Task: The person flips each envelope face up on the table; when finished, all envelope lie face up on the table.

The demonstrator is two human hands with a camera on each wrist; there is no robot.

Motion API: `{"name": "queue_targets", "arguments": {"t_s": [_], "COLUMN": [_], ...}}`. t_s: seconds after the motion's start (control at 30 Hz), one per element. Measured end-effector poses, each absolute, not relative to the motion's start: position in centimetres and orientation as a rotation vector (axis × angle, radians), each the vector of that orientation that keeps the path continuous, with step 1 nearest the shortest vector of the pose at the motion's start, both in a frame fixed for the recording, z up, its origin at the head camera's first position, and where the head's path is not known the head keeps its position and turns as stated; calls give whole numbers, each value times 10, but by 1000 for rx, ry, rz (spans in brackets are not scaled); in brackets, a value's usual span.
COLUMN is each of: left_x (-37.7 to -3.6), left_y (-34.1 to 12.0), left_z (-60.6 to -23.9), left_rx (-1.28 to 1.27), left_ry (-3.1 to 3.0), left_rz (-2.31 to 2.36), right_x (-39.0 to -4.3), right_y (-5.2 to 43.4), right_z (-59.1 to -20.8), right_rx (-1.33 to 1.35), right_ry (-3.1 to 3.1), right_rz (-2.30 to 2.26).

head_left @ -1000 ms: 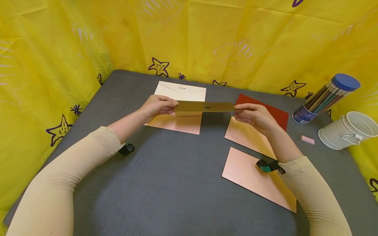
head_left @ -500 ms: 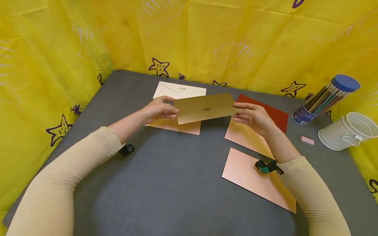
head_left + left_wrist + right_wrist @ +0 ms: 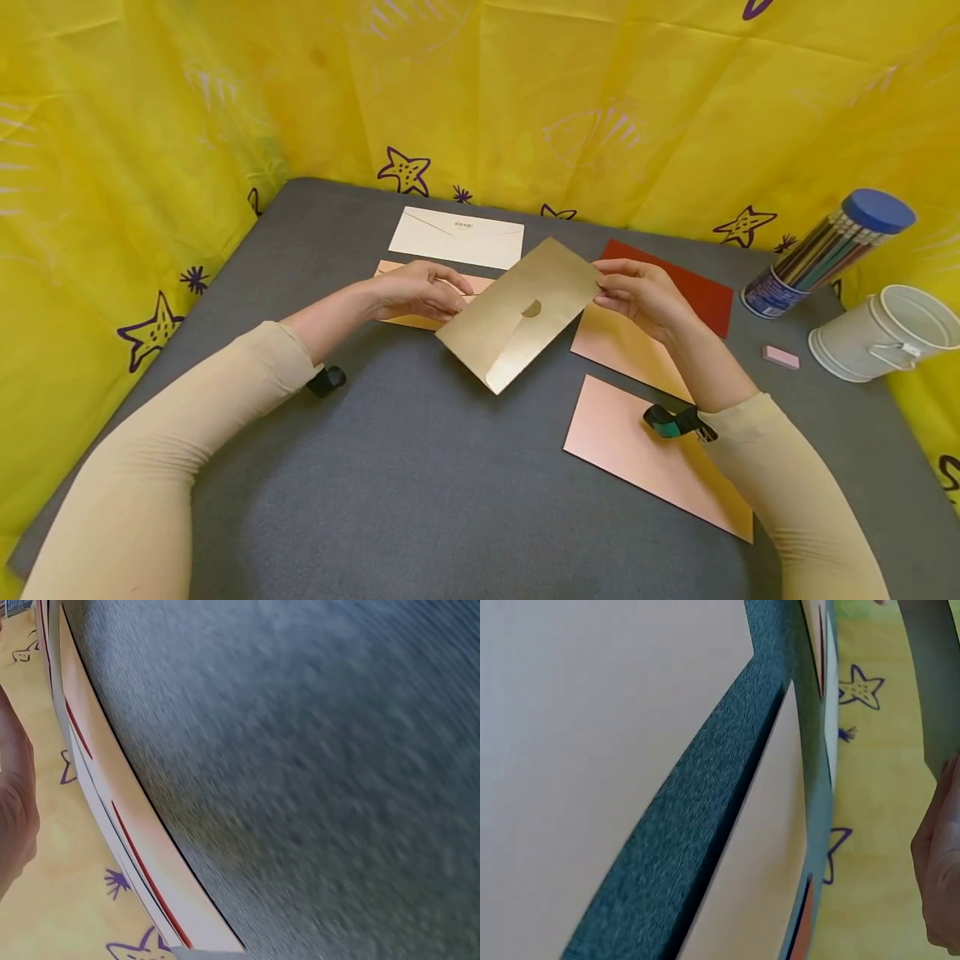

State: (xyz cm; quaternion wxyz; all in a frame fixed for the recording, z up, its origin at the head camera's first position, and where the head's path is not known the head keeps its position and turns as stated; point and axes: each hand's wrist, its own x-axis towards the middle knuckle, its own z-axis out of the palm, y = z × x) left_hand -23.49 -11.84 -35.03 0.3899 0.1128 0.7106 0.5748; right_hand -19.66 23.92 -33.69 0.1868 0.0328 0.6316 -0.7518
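A gold envelope (image 3: 517, 321) with a rounded flap tab hangs tilted above the table in the head view. My right hand (image 3: 645, 296) pinches it at its right corner. At its upper left edge is my left hand (image 3: 420, 292), fingers loosely extended; whether the fingertips touch the paper is hard to tell. Beneath the left hand lies a peach envelope (image 3: 397, 321), partly covered, with a white envelope (image 3: 457, 237) behind it. In the right wrist view the right hand (image 3: 941, 862) holds the envelope's dark edge (image 3: 934, 690).
On the right lie a red envelope (image 3: 708, 292), a peach envelope (image 3: 615, 333) overlapping it, and another peach envelope (image 3: 615, 425) nearer. Farther right are a pink eraser (image 3: 780, 357), a tube of pencils (image 3: 825, 250) and a white metal can (image 3: 862, 342). Yellow cloth (image 3: 510, 100) encloses the table (image 3: 390, 483).
The gold envelope has tipped from nearly edge-on to facing me and turned, its left end swinging down and nearer. My left fingers have loosened from its left end; the right hand keeps its pinch.
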Motion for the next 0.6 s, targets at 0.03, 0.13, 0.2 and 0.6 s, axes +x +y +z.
{"name": "queue_targets", "arguments": {"t_s": [0.03, 0.13, 0.2, 0.6], "left_x": [-234, -232, -232, -230], "left_y": [-116, -108, -102, -88], "left_z": [-350, -348, -347, -346], "left_rx": [295, 324, 335, 313], "left_ry": [1799, 1768, 1764, 1838], "left_rz": [1447, 1438, 1448, 1522], "right_x": [-197, -196, -196, -189], "right_y": [237, 230, 224, 198], "right_z": [-337, -338, -339, -341], "right_rx": [79, 32, 5, -101], "right_ry": [1787, 1823, 1853, 1908], "right_rz": [-2099, -2030, -1979, -1788]}}
